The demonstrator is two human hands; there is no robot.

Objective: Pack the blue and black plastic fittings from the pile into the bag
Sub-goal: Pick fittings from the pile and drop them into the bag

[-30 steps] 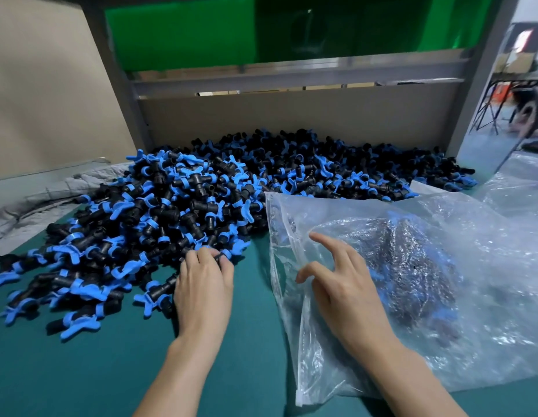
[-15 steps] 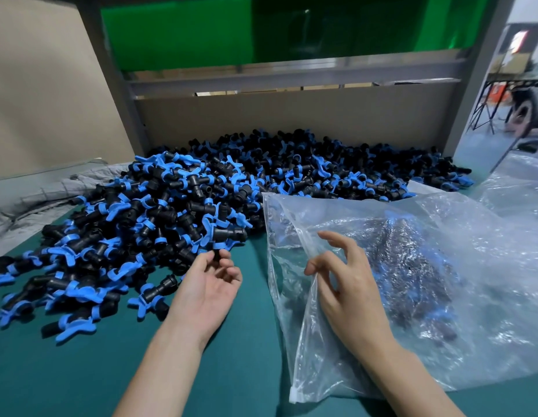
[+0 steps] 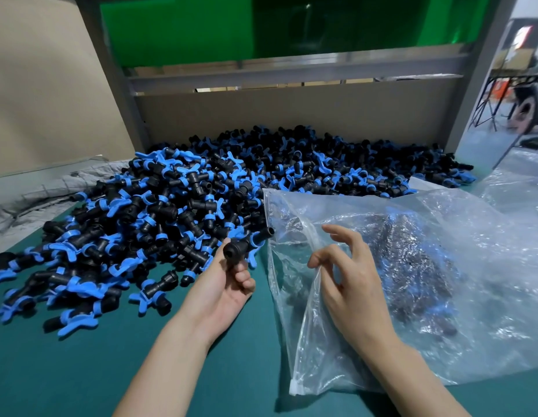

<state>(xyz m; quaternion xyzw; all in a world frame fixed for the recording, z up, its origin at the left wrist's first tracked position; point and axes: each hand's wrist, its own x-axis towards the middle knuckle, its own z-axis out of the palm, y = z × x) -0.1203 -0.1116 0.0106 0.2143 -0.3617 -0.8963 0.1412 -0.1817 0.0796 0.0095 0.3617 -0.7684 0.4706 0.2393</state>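
Note:
A big pile of blue and black plastic fittings (image 3: 177, 212) covers the left and back of the green table. My left hand (image 3: 228, 284), palm up, holds one fitting (image 3: 246, 243) between thumb and fingertips, just left of the bag's mouth. A clear zip bag (image 3: 442, 350) lies on the right with several fittings (image 3: 412, 266) inside it. My right hand (image 3: 349, 275) pinches the upper edge of the bag's opening and lifts it.
A grey quilted cloth (image 3: 36, 197) lies at the far left. A cardboard back wall (image 3: 292, 115) and grey metal frame (image 3: 292, 73) stand behind the pile. More clear plastic (image 3: 520, 182) sits at the right. Bare green table surface (image 3: 81, 371) stretches in front.
My left hand turned palm up, lifted a fitting out of the pile's edge and moved it right toward the bag. My right hand went from resting on the bag to pinching its edge.

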